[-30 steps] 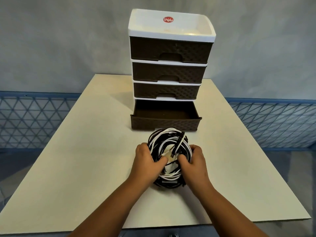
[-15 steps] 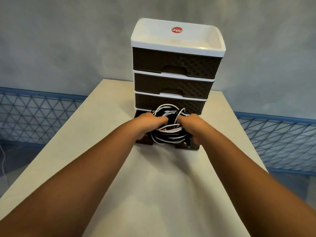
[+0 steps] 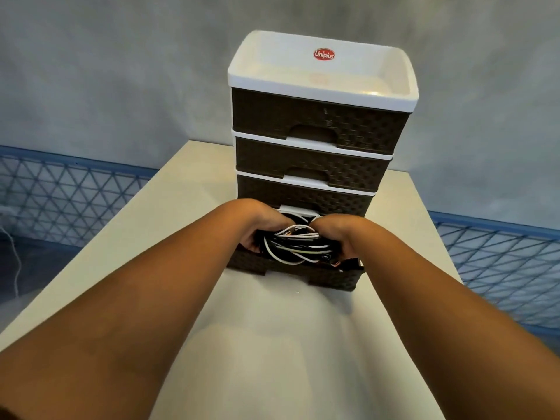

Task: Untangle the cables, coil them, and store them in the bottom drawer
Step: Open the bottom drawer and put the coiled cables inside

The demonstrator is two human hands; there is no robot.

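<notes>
A person's left hand [image 3: 260,228] and right hand [image 3: 344,234] lower a bundle of coiled cables [image 3: 298,245], black and white strands wound together, into the open bottom drawer [image 3: 291,271] of a four-tier drawer unit [image 3: 315,140] standing on a pale table [image 3: 272,328]. Both hands have their fingers curled around opposite sides of the bundle, gripping it from left and right; the fingertips themselves are hidden below the coil, so whether the cables already rest on the drawer floor or hang just above it cannot be told from here. Judging by the neat loops, the untangling and coiling appear finished, and the storing step looks nearly done: what seems to remain is letting go, drawing the hands out and pushing the drawer home. Room is tight above, where the third drawer's front sits just over the knuckles and a white lip of the frame shows right behind the coil, so the hands would likely have to come back toward the person rather than straight up. A connector end lies near the drawer's front right wall and might catch if the drawer is closed without tucking it in. The tabletop ahead of the drawer gives open space for withdrawal, with blue mesh fencing [image 3: 75,189] well beyond the table's edges on either side.
</notes>
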